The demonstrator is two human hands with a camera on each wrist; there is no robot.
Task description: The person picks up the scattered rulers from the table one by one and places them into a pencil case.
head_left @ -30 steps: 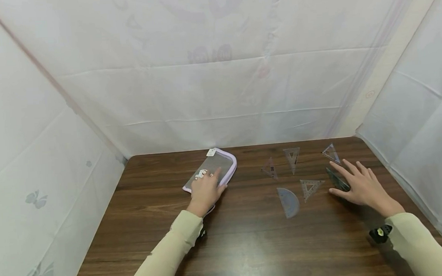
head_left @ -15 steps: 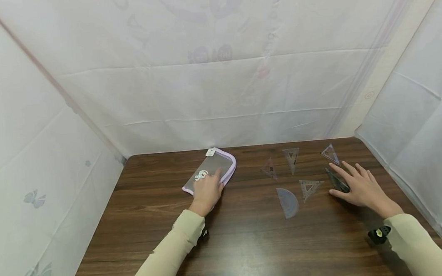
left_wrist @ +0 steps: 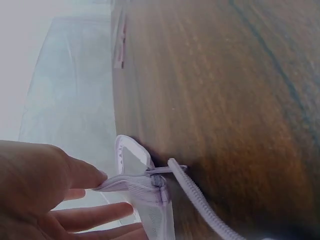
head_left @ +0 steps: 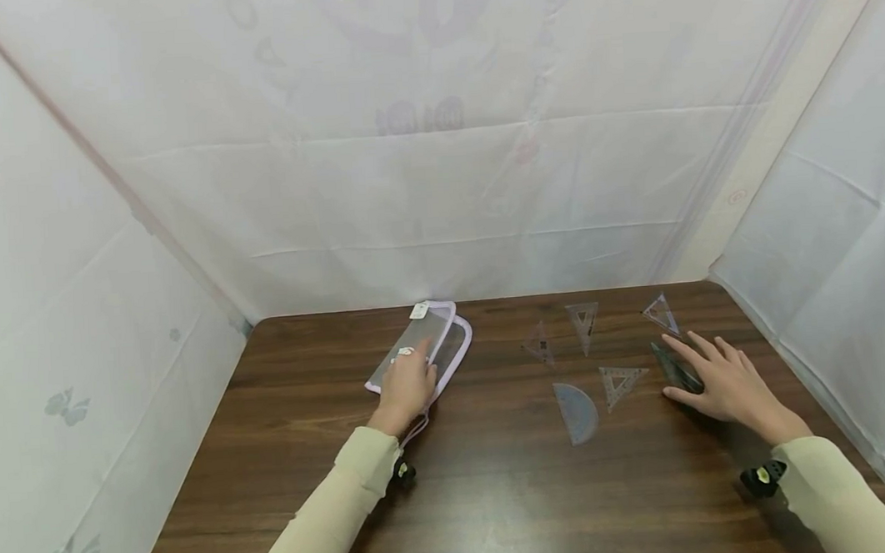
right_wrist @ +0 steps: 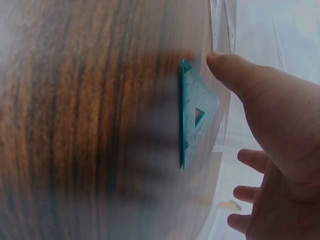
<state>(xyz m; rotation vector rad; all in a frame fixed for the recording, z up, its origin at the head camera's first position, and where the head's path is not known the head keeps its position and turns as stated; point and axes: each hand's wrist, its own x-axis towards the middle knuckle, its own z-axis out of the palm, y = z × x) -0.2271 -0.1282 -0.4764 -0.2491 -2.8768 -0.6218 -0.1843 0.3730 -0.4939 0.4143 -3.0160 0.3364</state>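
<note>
A grey mesh zip pouch (head_left: 457, 352) with lavender trim lies at the back, left of centre, its top layer parted from the lower one. My left hand (head_left: 404, 394) pinches the lavender edge of that top layer between thumb and fingers, as the left wrist view shows. A lavender cord (left_wrist: 200, 202) hangs from the zip pull. On the right, my right hand (head_left: 734, 388) is spread just beside a green set square (right_wrist: 191, 117), holding nothing. The right wrist view has the thumb near the set square's upper tip, apart from the other fingers.
Between the hands lie a clear protractor (head_left: 576, 413), a clear set square (head_left: 609, 389), another one (head_left: 583, 308) behind it and a pinkish one (head_left: 542, 348). A bluish set square (head_left: 671, 315) lies beyond my right hand. White sheeting (head_left: 408, 186) borders the wooden table (head_left: 514, 490).
The pouch's top layer has been pulled left from the lower layer, opening a gap along the trim. My left hand moved slightly left with it. The right hand has barely moved.
</note>
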